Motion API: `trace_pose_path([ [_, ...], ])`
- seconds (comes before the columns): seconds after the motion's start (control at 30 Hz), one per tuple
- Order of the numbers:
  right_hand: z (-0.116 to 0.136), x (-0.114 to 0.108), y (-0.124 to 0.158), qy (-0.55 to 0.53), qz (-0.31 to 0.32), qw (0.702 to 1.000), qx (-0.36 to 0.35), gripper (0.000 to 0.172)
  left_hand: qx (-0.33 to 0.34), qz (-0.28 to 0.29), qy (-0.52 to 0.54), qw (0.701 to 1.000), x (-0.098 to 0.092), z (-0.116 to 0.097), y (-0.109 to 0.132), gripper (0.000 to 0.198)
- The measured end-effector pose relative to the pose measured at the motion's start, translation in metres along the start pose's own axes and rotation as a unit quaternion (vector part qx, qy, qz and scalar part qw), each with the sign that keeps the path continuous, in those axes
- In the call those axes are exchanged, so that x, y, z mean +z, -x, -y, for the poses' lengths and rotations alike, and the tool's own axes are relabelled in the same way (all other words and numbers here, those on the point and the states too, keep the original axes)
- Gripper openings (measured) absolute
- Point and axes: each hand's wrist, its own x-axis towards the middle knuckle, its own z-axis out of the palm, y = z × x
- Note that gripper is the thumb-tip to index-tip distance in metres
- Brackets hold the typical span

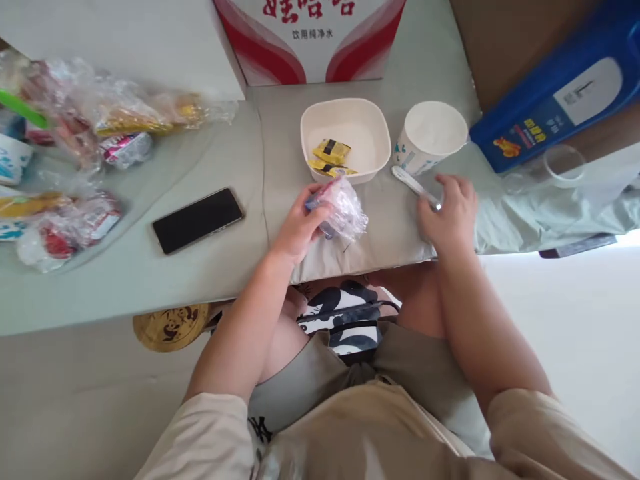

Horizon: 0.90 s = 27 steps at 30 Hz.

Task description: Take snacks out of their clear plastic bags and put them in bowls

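My left hand point(301, 230) is closed on a crumpled clear plastic packet point(345, 210) with pink and blue parts. What lies inside the packet is hard to make out. It is held just in front of a white bowl point(377, 137) containing yellow sachets point(331, 152). My right hand point(451, 212) is over the table with thumb and fingers apart, around the near end of a white plastic spoon point(413, 183). That spoon lies on the cloth by the foot of a white paper cup point(436, 127). Whether the fingers touch it, I cannot tell.
A black phone point(198, 220) lies left of my hand. Several plastic-wrapped packets point(75, 217) are heaped at the far left. A red and white carton point(313, 50) stands behind the bowl. On the right are a blue container point(555, 93) and a clear plastic cup point(565, 165).
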Motion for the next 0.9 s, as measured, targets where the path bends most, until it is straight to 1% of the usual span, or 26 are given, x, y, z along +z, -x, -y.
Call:
trace_pose_path([
  [0.07, -0.004, 0.002, -0.005, 0.024, 0.061, 0.998, 0.022, 0.045, -0.002, -0.011, 0.018, 1.000, 0.000, 0.001, -0.005, 0.060],
  [0.17, -0.003, -0.004, -0.004, 0.006, 0.130, 0.991, 0.036, 0.036, -0.010, -0.014, 0.014, 1.000, 0.001, 0.001, -0.009, 0.069],
  [0.23, 0.000, -0.010, 0.002, -0.059, 0.154, 0.985, 0.048, 0.028, -0.013, -0.011, -0.002, 1.000, 0.002, 0.001, -0.009, 0.070],
  [0.27, 0.002, -0.013, 0.007, -0.119, 0.162, 0.978, 0.055, 0.025, -0.012, -0.007, -0.010, 1.000, 0.002, 0.002, -0.008, 0.069],
  [0.3, 0.004, -0.015, 0.012, -0.197, 0.166, 0.964, 0.062, 0.023, -0.010, -0.002, -0.017, 1.000, 0.003, 0.002, -0.008, 0.068],
  [0.33, 0.007, -0.016, 0.017, -0.287, 0.165, 0.941, 0.065, 0.024, -0.008, 0.003, -0.024, 1.000, 0.003, 0.003, -0.007, 0.068],
  [0.4, 0.014, -0.016, 0.024, -0.455, 0.147, 0.876, 0.065, 0.028, -0.006, 0.010, -0.039, 0.999, 0.003, 0.006, -0.006, 0.068],
  [0.43, 0.018, -0.015, 0.026, -0.515, 0.135, 0.844, 0.062, 0.029, -0.005, 0.011, -0.045, 0.999, 0.003, 0.008, -0.005, 0.068],
  [0.47, 0.023, -0.013, 0.027, -0.555, 0.124, 0.820, 0.060, 0.030, -0.004, 0.011, -0.051, 0.999, 0.003, 0.009, -0.005, 0.068],
  [0.5, 0.027, -0.012, 0.027, -0.577, 0.117, 0.806, 0.060, 0.031, -0.003, 0.012, -0.057, 0.998, 0.002, 0.010, -0.005, 0.068],
  [0.53, 0.031, -0.011, 0.027, -0.585, 0.115, 0.800, 0.060, 0.030, -0.001, 0.016, -0.062, 0.998, 0.001, 0.012, -0.004, 0.068],
  [0.6, 0.036, -0.009, 0.025, -0.586, 0.120, 0.798, 0.068, 0.028, 0.004, 0.027, -0.075, 0.997, -0.001, 0.013, -0.004, 0.067],
  [0.67, 0.039, -0.009, 0.025, -0.597, 0.136, 0.786, 0.087, 0.026, 0.011, 0.042, -0.091, 0.995, -0.003, 0.014, -0.004, 0.066],
  [0.7, 0.040, -0.009, 0.026, -0.611, 0.147, 0.772, 0.097, 0.025, 0.014, 0.049, -0.098, 0.994, -0.004, 0.014, -0.003, 0.065],
  [0.8, 0.040, -0.011, 0.029, -0.664, 0.177, 0.718, 0.109, 0.023, 0.018, 0.061, -0.100, 0.993, -0.005, 0.014, -0.004, 0.064],
  [0.83, 0.040, -0.012, 0.029, -0.674, 0.181, 0.708, 0.105, 0.024, 0.018, 0.061, -0.098, 0.993, -0.005, 0.014, -0.004, 0.064],
  [0.9, 0.040, -0.013, 0.031, -0.679, 0.179, 0.706, 0.094, 0.028, 0.017, 0.059, -0.093, 0.994, -0.005, 0.015, -0.004, 0.064],
])
